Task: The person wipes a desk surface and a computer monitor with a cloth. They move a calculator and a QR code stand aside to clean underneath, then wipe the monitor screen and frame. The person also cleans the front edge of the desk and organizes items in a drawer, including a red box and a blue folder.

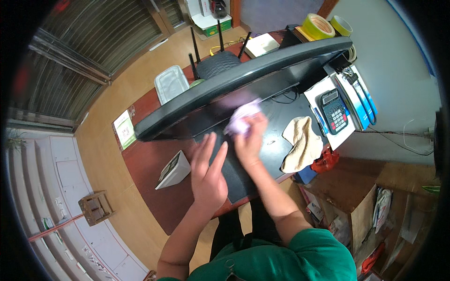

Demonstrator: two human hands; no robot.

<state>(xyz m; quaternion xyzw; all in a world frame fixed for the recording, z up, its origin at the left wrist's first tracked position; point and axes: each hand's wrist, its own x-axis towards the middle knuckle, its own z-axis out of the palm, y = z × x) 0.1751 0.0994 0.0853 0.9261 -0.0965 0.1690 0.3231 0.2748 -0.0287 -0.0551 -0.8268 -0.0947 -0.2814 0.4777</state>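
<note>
My right hand (251,137) grips a crumpled light purple cloth (242,119) over a black desk mat (274,133), just in front of a monitor (242,75). The cloth and fingers are slightly blurred. Left of it, my left hand (209,172) is held with its fingers spread and nothing in it, above the mat's left part. A cream cloth (302,144) lies rumpled on the mat to the right. A white wedge-shaped stand (174,172) is on the reddish wooden desk (144,175) beside my left hand.
Behind the monitor are a black router with antennas (218,63) and a white plastic container (171,84). A calculator (334,111) lies on papers at the right, near clipped folders (357,95). Rolls of yellow tape (318,26) stand at the back right. A wooden cabinet (348,189) is at the lower right.
</note>
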